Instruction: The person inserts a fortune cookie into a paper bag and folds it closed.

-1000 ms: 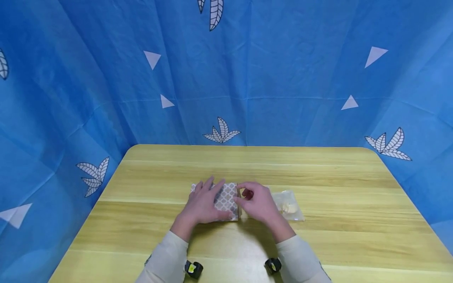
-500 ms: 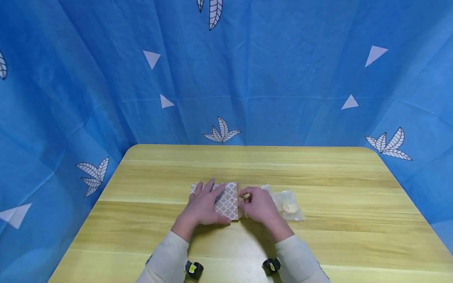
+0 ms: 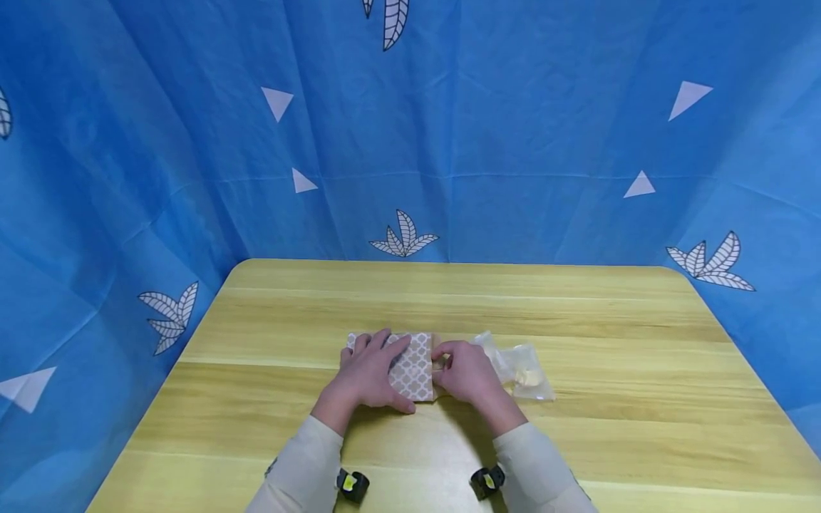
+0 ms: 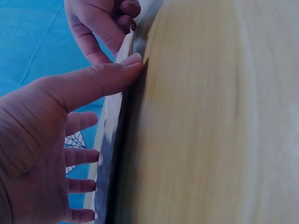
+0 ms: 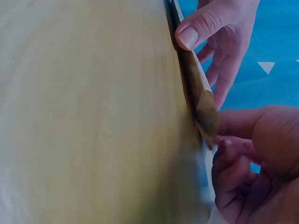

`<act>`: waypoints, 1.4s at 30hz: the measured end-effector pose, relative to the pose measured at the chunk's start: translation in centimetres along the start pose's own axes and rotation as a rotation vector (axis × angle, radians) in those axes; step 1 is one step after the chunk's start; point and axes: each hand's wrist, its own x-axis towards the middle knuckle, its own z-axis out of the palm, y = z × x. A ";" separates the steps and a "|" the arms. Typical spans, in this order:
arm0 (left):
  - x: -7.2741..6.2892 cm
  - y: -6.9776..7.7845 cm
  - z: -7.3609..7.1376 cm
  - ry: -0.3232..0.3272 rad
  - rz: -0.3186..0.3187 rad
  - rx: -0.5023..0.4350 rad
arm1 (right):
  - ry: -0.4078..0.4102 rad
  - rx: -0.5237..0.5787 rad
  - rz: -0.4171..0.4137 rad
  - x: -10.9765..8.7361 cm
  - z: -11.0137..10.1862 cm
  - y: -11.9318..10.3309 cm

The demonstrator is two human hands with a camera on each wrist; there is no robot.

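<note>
A flat paper bag with a white-and-tan lattice pattern lies on the table. My left hand rests on it with fingers spread, the thumb along its near edge. At the bag's right end my right hand pinches the tan end between curled finger and thumb. The brown end flap bulges beside these fingers in the right wrist view. Whatever is inside the bag is hidden. Along the bag's thin edge, the left wrist view shows my left thumb and straight fingers.
Just right of my right hand lies a clear plastic pouch with pale contents. Another clear pouch overlaps its left side, partly behind the hand. Wood-grain table surrounds them, with a blue curtain behind.
A dark red thing at my right fingers one second ago is out of sight now. My right fingers have closed in on the bag's end; the left hand has slid slightly left.
</note>
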 end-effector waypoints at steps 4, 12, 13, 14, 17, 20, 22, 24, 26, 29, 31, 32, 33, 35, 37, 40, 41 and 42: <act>-0.1 0.0 -0.1 0.002 0.014 -0.020 | -0.008 0.038 -0.012 0.1 0.2 0.1; -0.1 -0.4 -0.3 0.005 0.041 -0.076 | -0.048 0.084 -0.038 0.4 0.5 0.2; -0.1 -0.4 -0.3 0.004 0.042 -0.083 | -0.054 0.083 -0.038 0.5 0.5 0.2; -0.1 -0.5 -0.3 0.004 0.042 -0.089 | -0.057 0.075 -0.036 0.5 0.6 0.2; 0.0 -0.7 -0.3 0.008 0.046 -0.094 | -0.044 0.037 -0.051 0.5 0.7 0.2; 0.0 -0.7 -0.4 0.009 0.052 -0.092 | -0.026 -0.002 -0.071 0.6 0.9 0.1; -0.1 -0.7 -0.5 0.014 0.058 -0.106 | -0.018 -0.016 -0.082 0.6 1.0 0.0; -0.1 -0.7 -0.6 0.014 0.059 -0.119 | -0.016 -0.014 -0.078 0.6 1.1 0.0; -0.1 -0.8 -0.7 0.019 0.058 -0.134 | -0.014 -0.001 -0.075 0.5 1.1 0.0; 0.0 -0.9 -0.6 0.031 0.055 -0.138 | -0.008 0.025 -0.080 0.5 1.2 0.1; 0.1 -1.0 -0.4 0.045 0.059 -0.142 | -0.004 0.052 -0.080 0.4 1.2 0.2; 0.1 -1.0 -0.3 0.052 0.062 -0.146 | -0.003 0.069 -0.081 0.3 1.2 0.2; 0.2 -1.1 -0.3 0.059 0.065 -0.152 | -0.002 0.092 -0.082 0.3 1.3 0.3; 0.3 -1.1 -0.2 0.068 0.072 -0.166 | 0.000 0.145 -0.086 0.3 1.3 0.4; 0.3 -1.2 -0.2 0.070 0.075 -0.184 | -0.001 0.200 -0.096 0.3 1.3 0.5; 0.4 -1.2 -0.3 0.066 0.080 -0.202 | 0.005 0.257 -0.130 0.4 1.3 0.7; 0.4 -1.2 -0.4 0.064 0.082 -0.207 | 0.006 0.267 -0.142 0.4 1.3 0.7; 0.4 -1.2 -0.4 0.064 0.085 -0.209 | 0.008 0.273 -0.153 0.4 1.3 0.7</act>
